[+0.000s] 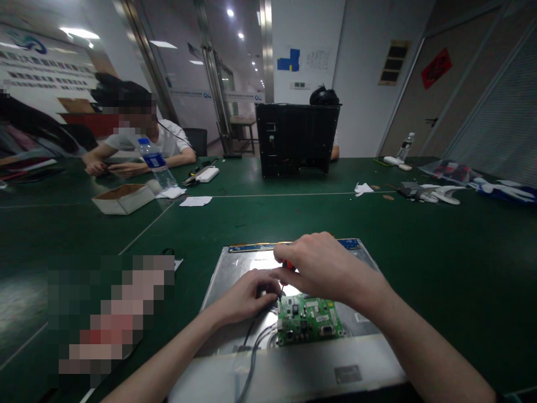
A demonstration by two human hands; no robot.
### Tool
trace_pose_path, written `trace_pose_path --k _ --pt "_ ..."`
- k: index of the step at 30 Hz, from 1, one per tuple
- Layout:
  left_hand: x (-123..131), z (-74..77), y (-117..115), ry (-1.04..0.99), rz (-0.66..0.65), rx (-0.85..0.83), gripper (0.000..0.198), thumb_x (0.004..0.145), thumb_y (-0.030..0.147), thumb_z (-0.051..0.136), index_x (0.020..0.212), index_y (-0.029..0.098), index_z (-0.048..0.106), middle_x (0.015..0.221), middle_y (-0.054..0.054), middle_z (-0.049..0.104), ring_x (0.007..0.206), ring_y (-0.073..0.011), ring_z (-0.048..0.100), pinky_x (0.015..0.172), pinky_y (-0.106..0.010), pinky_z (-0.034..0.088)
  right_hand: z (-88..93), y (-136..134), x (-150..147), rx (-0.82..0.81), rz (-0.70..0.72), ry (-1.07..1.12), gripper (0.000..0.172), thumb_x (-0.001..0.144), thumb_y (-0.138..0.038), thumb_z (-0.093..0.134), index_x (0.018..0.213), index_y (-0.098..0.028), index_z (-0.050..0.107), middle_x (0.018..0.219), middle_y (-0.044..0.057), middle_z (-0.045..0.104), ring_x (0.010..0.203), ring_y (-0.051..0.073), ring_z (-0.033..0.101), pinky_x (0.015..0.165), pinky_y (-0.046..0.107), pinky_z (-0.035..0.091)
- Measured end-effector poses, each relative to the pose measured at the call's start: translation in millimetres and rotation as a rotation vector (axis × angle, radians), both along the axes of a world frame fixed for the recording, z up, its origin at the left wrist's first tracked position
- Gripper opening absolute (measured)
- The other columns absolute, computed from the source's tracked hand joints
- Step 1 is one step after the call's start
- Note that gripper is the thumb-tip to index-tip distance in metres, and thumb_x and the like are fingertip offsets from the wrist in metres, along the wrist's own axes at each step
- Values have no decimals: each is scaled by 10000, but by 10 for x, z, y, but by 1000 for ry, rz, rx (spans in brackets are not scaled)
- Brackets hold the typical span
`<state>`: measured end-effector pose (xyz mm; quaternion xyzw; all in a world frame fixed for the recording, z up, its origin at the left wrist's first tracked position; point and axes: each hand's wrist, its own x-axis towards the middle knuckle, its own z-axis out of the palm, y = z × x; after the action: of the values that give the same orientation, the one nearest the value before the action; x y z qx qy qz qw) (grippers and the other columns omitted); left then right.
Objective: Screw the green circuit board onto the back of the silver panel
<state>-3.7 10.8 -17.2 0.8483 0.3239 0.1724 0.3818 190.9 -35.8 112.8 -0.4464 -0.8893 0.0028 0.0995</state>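
My right fingers (285, 251): grasping screwdriver (287, 265). Left fingers (267, 300): grip unclear, near board (308, 318). Below: green surface (251, 218). Beyond: black case (297, 137), door (455, 106).

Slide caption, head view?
Right hand holds red-handled screwdriver at green rectangular circuit board on silver metal panel, left hand alongside.

- Wearer's: 1 left hand (247, 296), 1 right hand (316, 266)
- 1 red-handled screwdriver (287, 265)
- 1 green circuit board (309, 318)
- 1 metal-backed display panel (235, 268)
- 1 black equipment casing (297, 137)
- 2 plastic bottles (157, 162) (406, 146)
- 1 open white-sided box (125, 205)
- 1 red door decoration (437, 68)
- 1 lever door handle (430, 121)
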Motion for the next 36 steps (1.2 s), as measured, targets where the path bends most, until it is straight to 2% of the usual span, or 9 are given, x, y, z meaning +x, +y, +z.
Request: trace_pose_path --k 3,5,8,12,15,19,26,32,36 --pt "-3 -28 13 6 -3 -2 104 830 204 570 838 148 658 831 -42 664 764 -186 583 716 -291 460 3 -7 26 0 35 31 116 854 -265 534 915 -173 570 798 30 690 610 142 555 495 278 201" --pt "-3 -43 20 -1 -8 -1 112 835 214 568 839 148 659 815 -39 664 762 -188 583 712 -292 460 9 -15 44 -13 63 40 152 812 -232 552 947 -163 549 845 43 693 630 144 561 496 277 212" --pt "3 -42 17 -9 -7 16 106 832 204 564 821 153 656 816 -38 670 773 -195 589 736 -305 461 10 -14 45 -25 81 46 158 856 -313 554 934 -176 563 850 42 699 665 153 578 505 278 219" --pt "5 -17 4 -13 -7 6 109 817 178 559 852 161 661 845 -38 673 782 -195 595 752 -313 464 -10 6 10 0 0 15 263 901 -442 528 853 -196 606 731 27 680 610 146 554 503 282 196" --pt "-4 -18 7 -10 -3 -9 115 822 190 560 871 160 660 863 -41 670 761 -184 589 716 -298 465 -16 9 2 26 -33 -9 210 897 -377 516 858 -186 594 685 26 652 558 132 507 490 287 172" --pt "-15 -36 19 11 -20 9 119 839 225 569 865 159 665 843 -38 670 782 -190 577 734 -304 455 5 -4 35 24 25 21 161 804 -262 551 930 -163 552 788 40 674 566 128 499 475 283 186" --pt "3 20 -3 0 -24 -19 114 822 170 546 858 158 654 845 -33 654 748 -172 581 690 -278 444 10 23 49 -6 -33 -7 278 907 -458 508 896 -202 615 708 27 674 619 166 580 494 283 204" --pt "-7 -10 10 7 -14 1 104 820 191 568 860 161 659 834 -31 659 757 -180 564 700 -288 433 1 -3 70 1 25 15 139 833 -253 549 945 -170 557 825 40 692 628 147 568 490 285 206" --pt "-11 -22 10 20 -2 -22 95 835 209 564 837 159 645 831 -37 646 790 -195 562 738 -312 431 6 -8 65 -33 41 29 214 849 -352 570 968 -174 558 820 35 705 649 156 587 497 285 210"
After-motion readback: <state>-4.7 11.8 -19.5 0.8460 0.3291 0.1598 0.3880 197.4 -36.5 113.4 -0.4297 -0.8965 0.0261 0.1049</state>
